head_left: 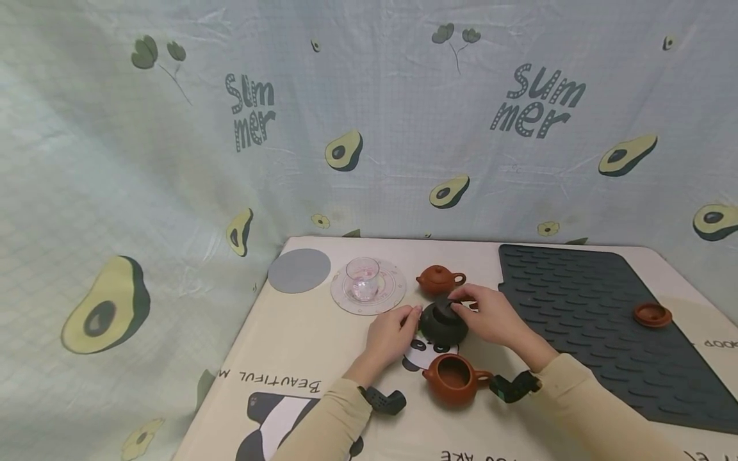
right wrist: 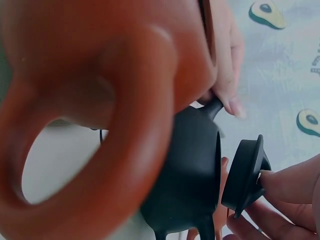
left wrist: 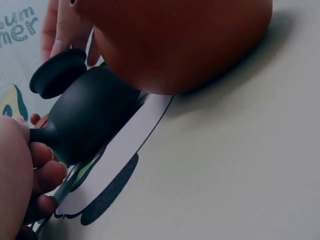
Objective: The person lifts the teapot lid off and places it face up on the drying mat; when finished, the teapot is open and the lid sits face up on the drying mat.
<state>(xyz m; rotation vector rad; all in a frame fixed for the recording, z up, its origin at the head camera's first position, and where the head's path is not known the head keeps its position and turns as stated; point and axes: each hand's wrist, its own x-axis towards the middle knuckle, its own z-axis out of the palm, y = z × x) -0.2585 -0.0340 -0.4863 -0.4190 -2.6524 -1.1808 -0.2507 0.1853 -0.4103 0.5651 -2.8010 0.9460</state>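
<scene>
As I watch from my end of the rig, the left hand (head_left: 394,334) pinches the spout (left wrist: 41,135) of a black teapot (head_left: 441,328) between thumb and fingers; the right hand (head_left: 490,314) has its fingertips together on the knob (right wrist: 265,162) of the pot's black lid (right wrist: 245,172); in the right wrist view I see that lid tilted and off the mouth, just beside the rim. The black teapot is between the two hands, at the far edge of a panda print (head_left: 415,355) on the pale tablecloth (head_left: 294,339); its spout points to the left hand.

Nearer to me, between the forearms, a lidless reddish-brown teapot (head_left: 452,394) stands upright, handle to the right; just behind the black one I find a smaller brown teapot (head_left: 436,282) with its lid on. To the left a clear glass (head_left: 363,282) stands on a round patterned plate (head_left: 394,291), with a flat grey disc (head_left: 299,271) beside it; to the right lies a dark ridged mat (head_left: 571,320), a loose brown lid (head_left: 653,315) near its right edge; beyond the table I see a curtain (head_left: 403,96) printed with avocados.
</scene>
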